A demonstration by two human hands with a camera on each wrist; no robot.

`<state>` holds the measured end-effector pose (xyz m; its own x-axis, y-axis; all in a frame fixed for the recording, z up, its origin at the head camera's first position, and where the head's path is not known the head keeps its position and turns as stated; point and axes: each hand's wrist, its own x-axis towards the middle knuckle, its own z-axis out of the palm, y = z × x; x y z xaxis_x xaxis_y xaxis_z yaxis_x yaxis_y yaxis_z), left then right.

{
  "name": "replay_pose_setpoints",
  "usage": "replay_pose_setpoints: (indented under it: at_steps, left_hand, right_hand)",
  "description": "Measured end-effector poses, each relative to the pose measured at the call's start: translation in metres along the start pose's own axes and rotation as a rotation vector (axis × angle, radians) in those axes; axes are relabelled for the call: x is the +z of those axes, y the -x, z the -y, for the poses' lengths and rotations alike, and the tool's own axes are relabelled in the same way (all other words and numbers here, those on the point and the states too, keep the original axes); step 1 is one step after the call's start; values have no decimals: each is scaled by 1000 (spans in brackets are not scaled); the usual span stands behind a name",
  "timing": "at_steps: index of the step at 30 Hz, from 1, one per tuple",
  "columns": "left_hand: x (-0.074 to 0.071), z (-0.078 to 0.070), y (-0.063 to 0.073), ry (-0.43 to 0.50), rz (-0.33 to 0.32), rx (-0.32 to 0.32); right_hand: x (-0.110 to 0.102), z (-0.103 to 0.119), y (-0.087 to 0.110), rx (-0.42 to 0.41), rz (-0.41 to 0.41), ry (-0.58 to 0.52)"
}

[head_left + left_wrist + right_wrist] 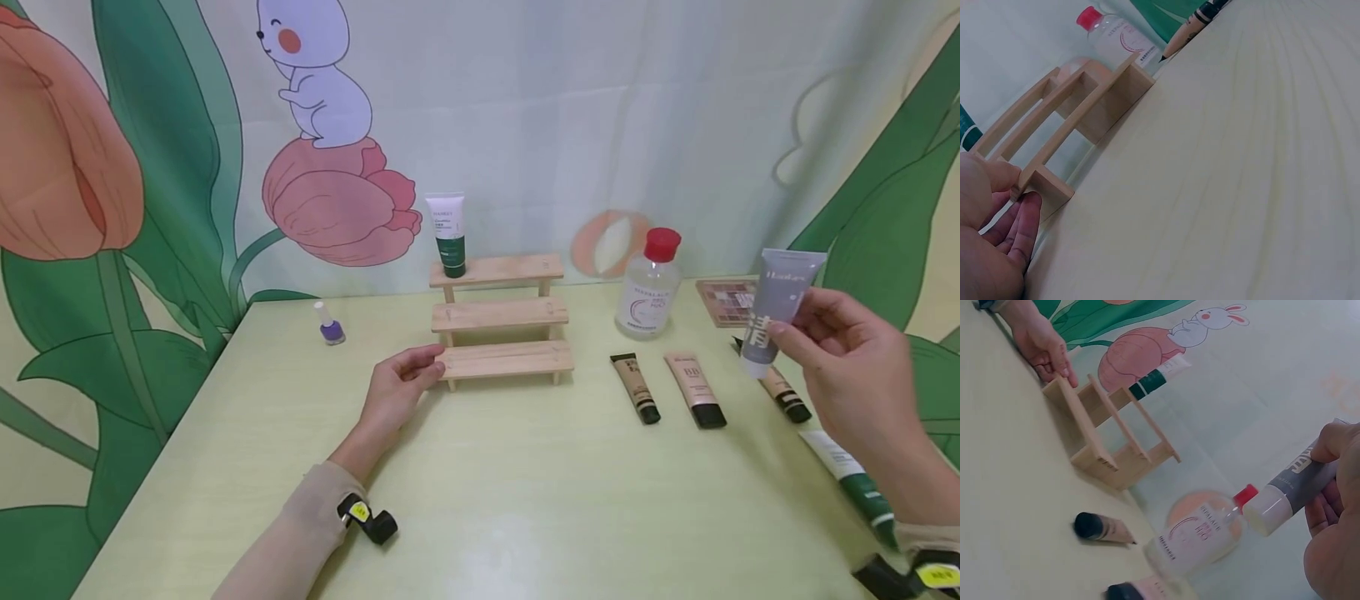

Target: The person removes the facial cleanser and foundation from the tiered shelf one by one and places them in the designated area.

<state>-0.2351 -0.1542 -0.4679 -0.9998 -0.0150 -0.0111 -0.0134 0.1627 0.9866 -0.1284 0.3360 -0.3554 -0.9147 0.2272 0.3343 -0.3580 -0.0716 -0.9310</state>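
Note:
My right hand [862,358] holds a grey squeeze tube [780,300] with a whitish cap, cap end down, above the table's right side. Thumb and fingers pinch the tube [1304,475] in the right wrist view. With my left hand [397,387] I grip the left end of the lowest step of a three-step wooden display rack [502,360]. In the left wrist view the thumb lies on top of the step [1079,115] and the fingers are below its edge. A white and green tube [450,237] stands upright on the top step's left end.
Right of the rack stand a clear bottle with a red cap [648,287] and a palette [726,302]. Before them lie a tan tube [636,388], a pink BB tube [695,390], another tan tube [785,393] and a green-white tube [855,483]. Purple nail polish [330,325] stands left.

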Motion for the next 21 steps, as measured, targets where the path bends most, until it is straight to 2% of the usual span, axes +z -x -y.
replay_pose_setpoints:
  at_steps: [2, 7, 10, 15, 17, 21]
  left_hand:
    - [0, 0, 0, -2, 1, -4]
    - [0, -1, 0, 3, 5, -6]
    - [0, -1, 0, 3, 5, -2]
    - [0, -2, 0, 19, 12, -3]
    - [0, -2, 0, 25, 14, -3]
    - [0, -1, 0, 19, 13, -2]
  right_hand:
    - [-5, -7, 8, 16, 1, -8]
    - [-17, -19, 28, 53, -6, 83]
    - [-24, -25, 41, 101, -7, 177]
    - [-33, -37, 62, 207, 8, 406]
    - [-36, -41, 69, 241, 28, 506]
    - [-40, -47, 79, 292, 83, 626]
